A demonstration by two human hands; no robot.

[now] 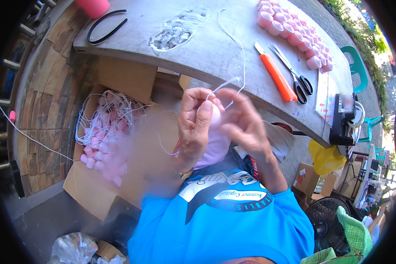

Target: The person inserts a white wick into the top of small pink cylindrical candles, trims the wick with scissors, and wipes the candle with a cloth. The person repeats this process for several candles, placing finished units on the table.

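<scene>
My left hand point(194, 121) is closed, thumb against fingers, on a small pale pink cylinder point(216, 115) in front of my chest. A white string point(224, 83) stands up from this pinch and loops over near the table edge. Close on the other side is my right hand point(247, 123), its fingers curved toward the cylinder and string. Motion smears those fingers, so whether they grip the string cannot be made out. Pale pink cloth point(213, 152) lies on my lap below.
On the grey table point(198, 48) are an orange cutter point(277, 77), scissors point(295, 75), a black headband point(102, 26), rows of pink cylinders point(290, 28) and a black tape dispenser point(342, 119). A cardboard box point(90, 193) at left holds pink pieces and white strings. A fan point(328, 220) stands lower right.
</scene>
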